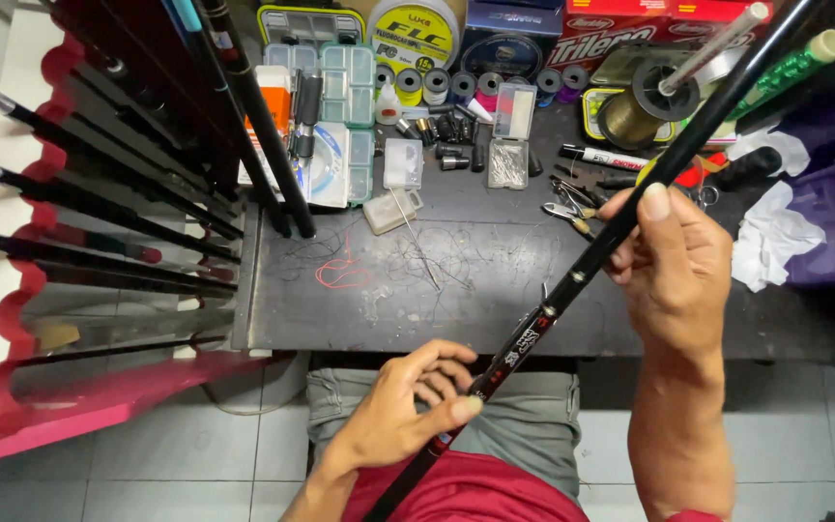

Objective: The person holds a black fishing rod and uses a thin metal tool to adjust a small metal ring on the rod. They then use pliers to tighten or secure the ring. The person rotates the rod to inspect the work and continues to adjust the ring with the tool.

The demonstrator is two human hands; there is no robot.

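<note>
A long black fishing rod [572, 280] runs diagonally from my lap up to the top right, over a dark worktable [456, 309]. My right hand [674, 266] grips the rod at its upper middle, thumb pressed along the shaft. My left hand [408, 406] is closed around the rod's lower part, near a section with red and white markings, just above my grey shorts and red shirt.
Several black rods [99, 193] lean in a pink-edged rack at the left. Small clear tackle boxes [345, 106], line spools [645, 106], pliers [572, 208], a marker [603, 158] and white cloth [775, 237] crowd the table's back and right. A red line loop [340, 274] lies mid-table.
</note>
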